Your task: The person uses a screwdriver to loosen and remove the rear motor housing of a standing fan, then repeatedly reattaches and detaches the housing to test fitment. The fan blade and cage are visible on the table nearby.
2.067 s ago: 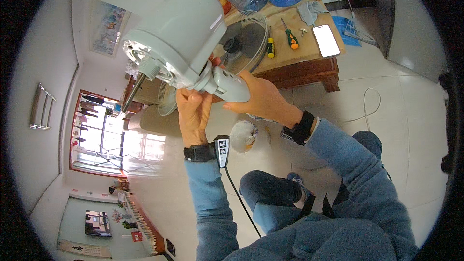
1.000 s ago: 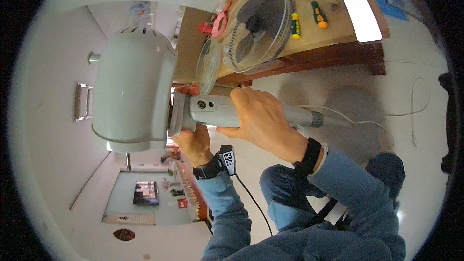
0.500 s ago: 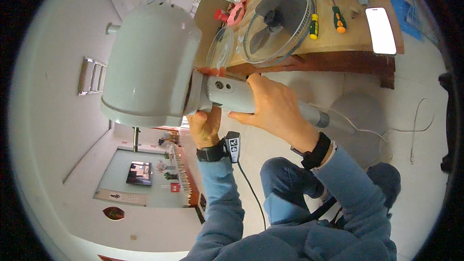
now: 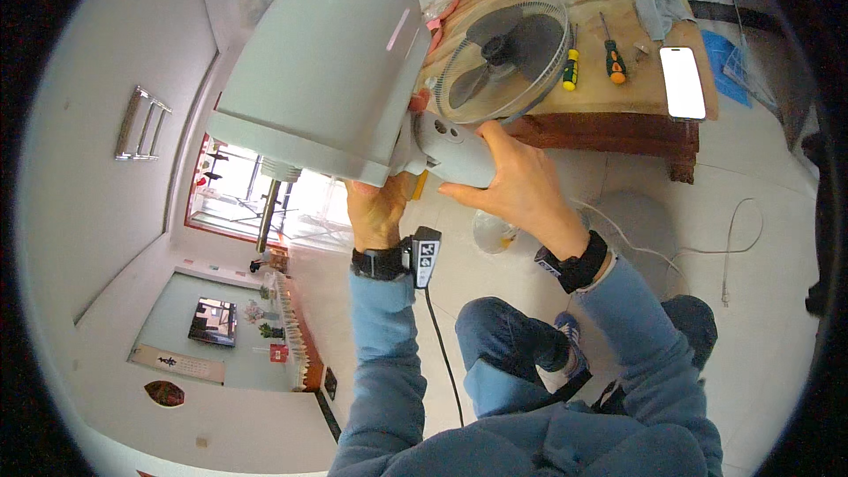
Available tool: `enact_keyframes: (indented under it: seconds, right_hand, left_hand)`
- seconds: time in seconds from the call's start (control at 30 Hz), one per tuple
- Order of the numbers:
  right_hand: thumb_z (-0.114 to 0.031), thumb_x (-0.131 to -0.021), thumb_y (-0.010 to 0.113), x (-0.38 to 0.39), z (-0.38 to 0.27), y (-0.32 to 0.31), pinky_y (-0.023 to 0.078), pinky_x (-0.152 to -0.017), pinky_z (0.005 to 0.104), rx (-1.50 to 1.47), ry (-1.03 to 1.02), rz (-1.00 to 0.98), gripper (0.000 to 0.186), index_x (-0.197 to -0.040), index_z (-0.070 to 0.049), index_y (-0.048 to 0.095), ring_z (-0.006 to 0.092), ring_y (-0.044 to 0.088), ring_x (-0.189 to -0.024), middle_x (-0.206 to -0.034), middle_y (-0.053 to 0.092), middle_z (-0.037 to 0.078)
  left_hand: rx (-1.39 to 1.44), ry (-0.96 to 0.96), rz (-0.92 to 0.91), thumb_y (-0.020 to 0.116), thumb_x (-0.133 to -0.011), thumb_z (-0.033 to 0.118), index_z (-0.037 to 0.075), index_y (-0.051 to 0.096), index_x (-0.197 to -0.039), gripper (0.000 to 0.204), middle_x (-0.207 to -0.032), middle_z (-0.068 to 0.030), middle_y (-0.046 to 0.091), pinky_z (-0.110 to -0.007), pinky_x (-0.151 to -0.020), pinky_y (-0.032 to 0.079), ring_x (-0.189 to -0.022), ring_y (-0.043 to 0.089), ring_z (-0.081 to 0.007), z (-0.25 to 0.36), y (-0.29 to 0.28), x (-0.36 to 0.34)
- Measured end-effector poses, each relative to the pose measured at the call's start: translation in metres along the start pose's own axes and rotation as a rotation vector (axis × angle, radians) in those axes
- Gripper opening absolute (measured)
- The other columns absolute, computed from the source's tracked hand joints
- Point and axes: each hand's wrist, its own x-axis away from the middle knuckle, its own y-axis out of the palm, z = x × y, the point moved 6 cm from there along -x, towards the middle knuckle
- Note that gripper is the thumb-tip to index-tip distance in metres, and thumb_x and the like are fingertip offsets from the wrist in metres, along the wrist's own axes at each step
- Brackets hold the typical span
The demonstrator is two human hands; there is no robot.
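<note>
A pale grey-green motor housing (image 4: pixel 327 62) of an electric fan is held up, with its bare metal shaft (image 4: pixel 268 216) pointing down and slightly left. From its right side comes the fan's neck (image 4: pixel 464 155), a tube with small round holes. My left hand (image 4: pixel 378 210) grips from below where housing and neck meet; some of its fingers are hidden behind the joint. Wrapped round the neck, my right hand (image 4: pixel 528 181) has its thumb on the near side. The tube's lower end is hidden behind this hand.
On the wooden table (image 4: pixel 609 102) lie a wire fan grille (image 4: pixel 530 102) with dark blades (image 4: pixel 495 51), two screwdrivers (image 4: pixel 613 60), a lit phone (image 4: pixel 682 84), and a grey cloth (image 4: pixel 662 13). A round grey base (image 4: pixel 632 221) and a white cord (image 4: pixel 729 252) are on the floor.
The fan housing has risen and moved right, and has tilted so its shaft leans more. Both hands keep their hold. The room has shifted in the view.
</note>
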Motion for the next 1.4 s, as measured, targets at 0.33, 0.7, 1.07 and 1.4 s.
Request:
enact_keyframes:
  seconds: [0.33,0.7,1.07,1.4]
  right_hand:
    - [-0.043,-0.064,0.081,0.003,-0.002,0.001,0.051,-0.062,0.0424,0.055,0.029,0.004,0.059,-0.097,-0.004,0.052,0.0359,0.065,-0.076,-0.085,0.064,0.017]
    - [-0.040,-0.066,0.081,0.007,0.001,0.001,0.051,-0.070,0.0422,0.043,0.057,-0.044,0.061,-0.107,-0.004,0.053,0.0364,0.065,-0.084,-0.094,0.065,0.019]
    - [-0.044,-0.063,0.082,0.009,0.004,0.001,0.051,-0.068,0.0436,0.001,0.088,-0.027,0.063,-0.103,-0.004,0.053,0.0356,0.065,-0.082,-0.092,0.065,0.018]
    - [-0.043,-0.064,0.080,0.006,-0.002,-0.006,0.050,-0.066,0.0431,-0.030,0.005,0.057,0.057,-0.092,-0.002,0.052,0.0348,0.063,-0.077,-0.081,0.062,0.017]
  left_hand:
    - [0.076,0.086,0.085,0.075,-0.066,0.058,0.005,0.033,-0.141,0.101,-0.135,-0.0165,0.046,-0.046,-0.111,0.031,-0.129,0.042,-0.0308,-0.002,0.015,0.012]
    - [-0.018,0.065,0.011,0.079,-0.057,0.063,0.006,0.032,-0.142,0.113,-0.144,-0.0157,0.039,-0.048,-0.115,0.026,-0.134,0.036,-0.0315,-0.007,0.013,0.010]
    - [-0.212,0.012,-0.168,0.082,-0.062,0.053,0.003,0.040,-0.136,0.098,-0.129,-0.0160,0.053,-0.051,-0.111,0.031,-0.125,0.047,-0.0332,-0.006,0.010,0.002]
    - [-0.183,0.058,-0.113,0.080,-0.064,0.053,0.006,0.043,-0.132,0.090,-0.125,-0.0126,0.054,-0.055,-0.111,0.028,-0.128,0.043,-0.0345,-0.008,0.019,-0.002]
